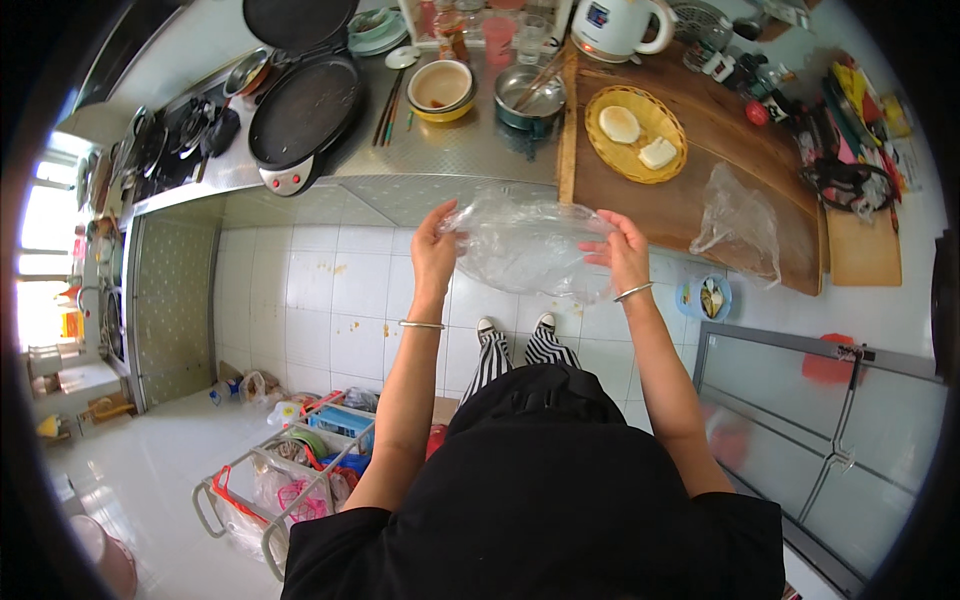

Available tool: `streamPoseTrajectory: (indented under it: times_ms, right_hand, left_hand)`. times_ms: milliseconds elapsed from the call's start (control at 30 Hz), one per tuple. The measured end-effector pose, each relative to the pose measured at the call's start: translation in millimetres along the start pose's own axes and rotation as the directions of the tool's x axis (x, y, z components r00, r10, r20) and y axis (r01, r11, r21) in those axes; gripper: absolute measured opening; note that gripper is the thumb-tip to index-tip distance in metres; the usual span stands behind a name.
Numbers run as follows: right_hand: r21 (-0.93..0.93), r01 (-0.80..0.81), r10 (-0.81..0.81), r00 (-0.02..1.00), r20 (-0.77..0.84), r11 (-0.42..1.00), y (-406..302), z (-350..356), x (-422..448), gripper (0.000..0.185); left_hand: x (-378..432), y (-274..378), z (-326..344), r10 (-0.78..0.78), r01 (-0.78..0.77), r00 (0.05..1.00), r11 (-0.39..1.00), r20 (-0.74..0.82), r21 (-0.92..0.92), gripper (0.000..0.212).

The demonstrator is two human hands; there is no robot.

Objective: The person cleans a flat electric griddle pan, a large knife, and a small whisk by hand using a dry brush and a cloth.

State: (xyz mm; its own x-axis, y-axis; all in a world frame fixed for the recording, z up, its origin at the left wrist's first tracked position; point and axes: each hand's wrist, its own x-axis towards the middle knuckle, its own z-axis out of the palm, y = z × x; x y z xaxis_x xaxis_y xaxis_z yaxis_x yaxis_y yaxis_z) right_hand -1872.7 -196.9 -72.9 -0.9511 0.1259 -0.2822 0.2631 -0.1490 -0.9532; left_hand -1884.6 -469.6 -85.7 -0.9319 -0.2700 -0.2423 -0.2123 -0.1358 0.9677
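A clear plastic bag (525, 255) stretches between my two hands, in the air before the counter's front edge. My left hand (436, 244) grips its left end, and my right hand (621, 247) grips the other, some fingers spread against the film. Beyond the bag, a yellow woven basket (666, 169) rests on the wooden board (727, 142), holding a round flatbread (619, 124) and a smaller white piece of bread (658, 153). Another crumpled clear plastic bag (739, 217) lies on the board's front part, hanging over its edge.
An open electric griddle (304, 116) stands on the steel counter (450, 154) at left, near chopsticks (388, 109), stacked bowls (441, 84) and a small pot (529, 97). A white kettle (619, 30) is behind. Below right are a blue bin (686, 300) and a glass-paned door (795, 405).
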Motion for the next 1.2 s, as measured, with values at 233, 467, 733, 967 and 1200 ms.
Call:
streamPoseTrajectory:
  times_ms: [233,467,733,967,1200]
  right_hand:
    - [-0.204,0.141,-0.186,0.957,-0.223,0.969,-6.4,-78.7,10.1,0.02]
    - [-0.372,0.535,-0.619,0.769,-0.157,0.759,-45.8,-110.3,6.4,0.037]
    - [-0.579,0.081,-0.104,0.995,-0.006,0.811,55.6,-173.9,12.3,0.028]
    - [-0.856,0.395,-0.596,0.792,0.132,0.335,-71.3,-142.4,-9.8,0.038]
    - [-0.959,0.23,0.279,0.922,0.27,0.167,50.6,-130.8,31.9,0.057]
  left_hand:
    - [-2.0,-17.6,46.0,0.248,-0.263,0.964,0.845,0.095,0.466,0.028]
    - [-50.8,38.2,130.8,0.325,-0.382,0.921,0.861,0.214,0.336,0.017]
    - [-22.4,-66.3,118.1,0.081,-0.108,0.992,0.934,0.091,0.34,0.014]
    - [-41.8,-19.6,161.3,0.106,-0.171,0.958,0.957,0.267,0.234,0.012]
    - [-52.7,-30.5,169.2,-0.002,-0.012,0.986,0.996,0.169,0.085,0.015]
